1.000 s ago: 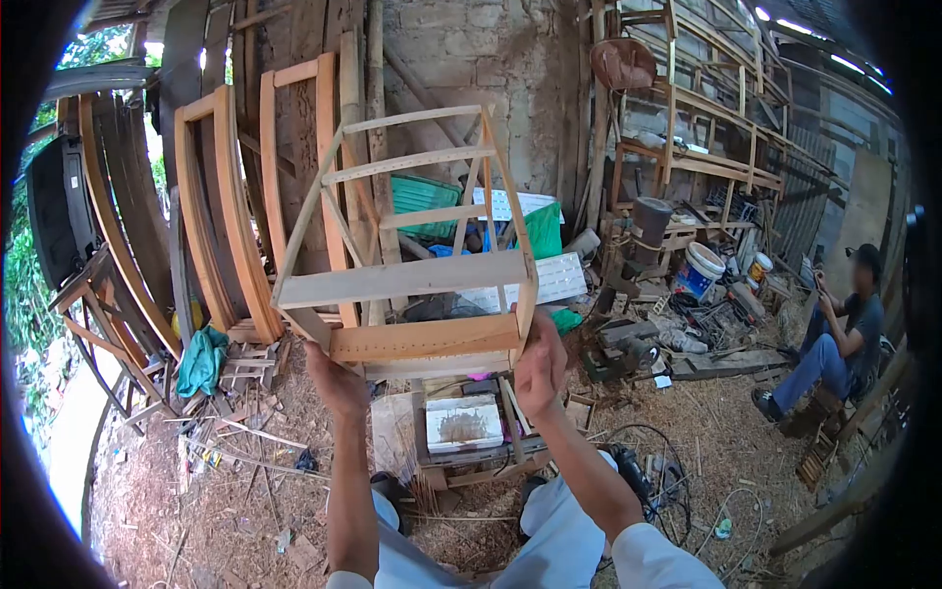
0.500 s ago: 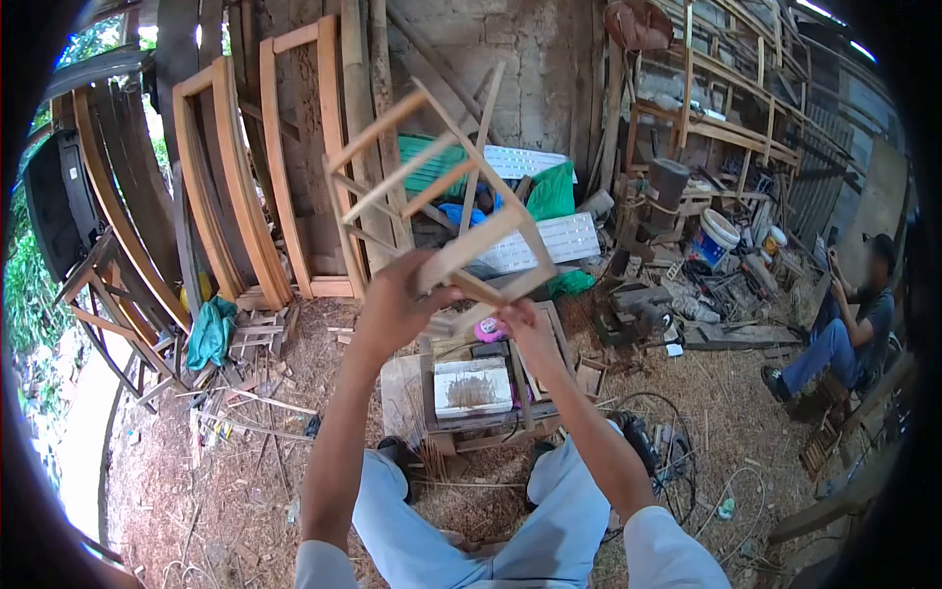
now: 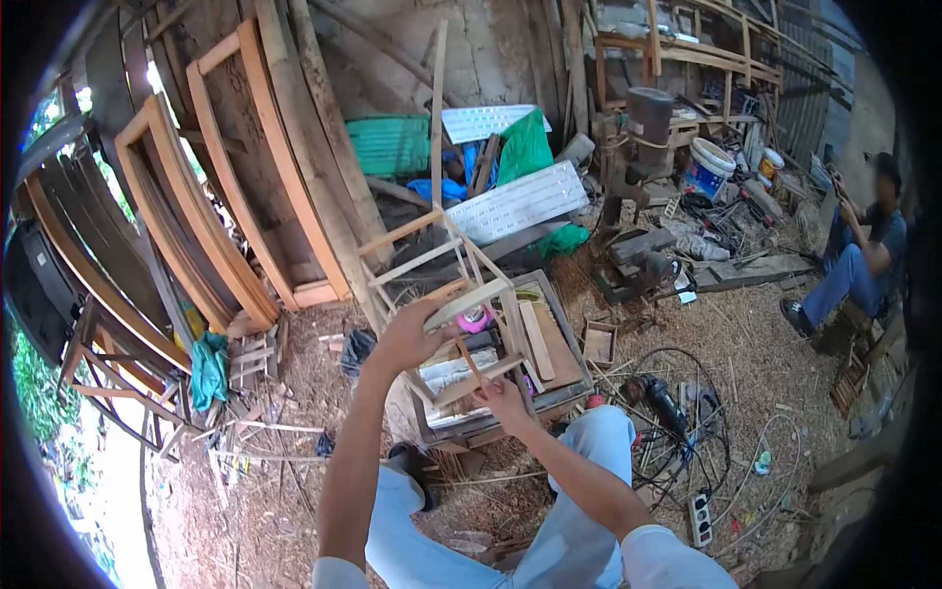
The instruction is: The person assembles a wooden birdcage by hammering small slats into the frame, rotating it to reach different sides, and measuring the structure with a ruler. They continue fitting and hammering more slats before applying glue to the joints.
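A small wooden stool-like frame (image 3: 473, 300) of pale slats and legs tilts in front of me, over a low wooden work box (image 3: 572, 395). My left hand (image 3: 408, 340) is closed around its upper near rail. Lower down and to the right, my right hand (image 3: 504, 402) pinches the frame's near lower rail; the fingertips are partly hidden. Behind the slats, on the box, a pink round object (image 3: 475, 321) is partly covered. A loose wood strip (image 3: 536, 340) lies on the box to the right of the frame.
A corded power tool (image 3: 665, 404) and a power strip (image 3: 700, 520) lie on the shaving-covered ground at right. Tall wooden frames (image 3: 257, 162) lean on the left. A seated person (image 3: 871, 245) is at far right, near buckets (image 3: 708, 169) and scrap.
The wooden frame has come down, from raised high to just over the box, with both hands still on it. My view has shifted, bringing the power strip into sight.
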`<action>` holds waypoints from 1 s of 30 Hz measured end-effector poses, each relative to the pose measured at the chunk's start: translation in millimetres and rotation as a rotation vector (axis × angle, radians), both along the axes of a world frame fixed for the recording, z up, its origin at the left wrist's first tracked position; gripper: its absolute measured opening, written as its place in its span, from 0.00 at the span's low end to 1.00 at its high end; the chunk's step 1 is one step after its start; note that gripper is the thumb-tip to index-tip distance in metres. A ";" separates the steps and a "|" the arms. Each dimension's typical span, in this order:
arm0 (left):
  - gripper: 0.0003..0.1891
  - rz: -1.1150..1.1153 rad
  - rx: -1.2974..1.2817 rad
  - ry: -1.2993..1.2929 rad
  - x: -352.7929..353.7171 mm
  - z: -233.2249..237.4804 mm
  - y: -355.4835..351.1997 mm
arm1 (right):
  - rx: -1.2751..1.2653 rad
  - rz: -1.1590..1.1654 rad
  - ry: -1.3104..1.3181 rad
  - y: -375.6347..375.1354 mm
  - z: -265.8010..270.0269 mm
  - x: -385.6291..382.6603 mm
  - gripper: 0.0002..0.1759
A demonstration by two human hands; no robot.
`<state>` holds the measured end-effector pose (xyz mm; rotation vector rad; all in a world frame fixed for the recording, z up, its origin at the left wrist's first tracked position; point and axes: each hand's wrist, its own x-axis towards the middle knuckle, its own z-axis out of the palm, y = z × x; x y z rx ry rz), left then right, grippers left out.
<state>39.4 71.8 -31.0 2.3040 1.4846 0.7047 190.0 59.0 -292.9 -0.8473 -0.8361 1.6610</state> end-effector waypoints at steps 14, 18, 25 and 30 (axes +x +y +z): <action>0.26 0.071 0.383 0.184 4.9 -10.6 -19.0 | 0.388 0.130 -0.853 -15.7 35.9 29.7 0.16; 0.26 0.057 0.516 0.156 9.3 -8.7 -30.0 | 0.311 0.236 -0.735 -24.2 58.3 66.6 0.13; 0.16 -0.270 -0.119 -0.400 129.4 -38.6 -72.1 | 0.141 0.100 -0.623 -20.7 145.2 191.5 0.10; 0.16 -0.308 -0.519 -0.218 232.4 -182.1 -42.2 | 0.005 -0.086 -0.690 -1.7 97.0 300.2 0.09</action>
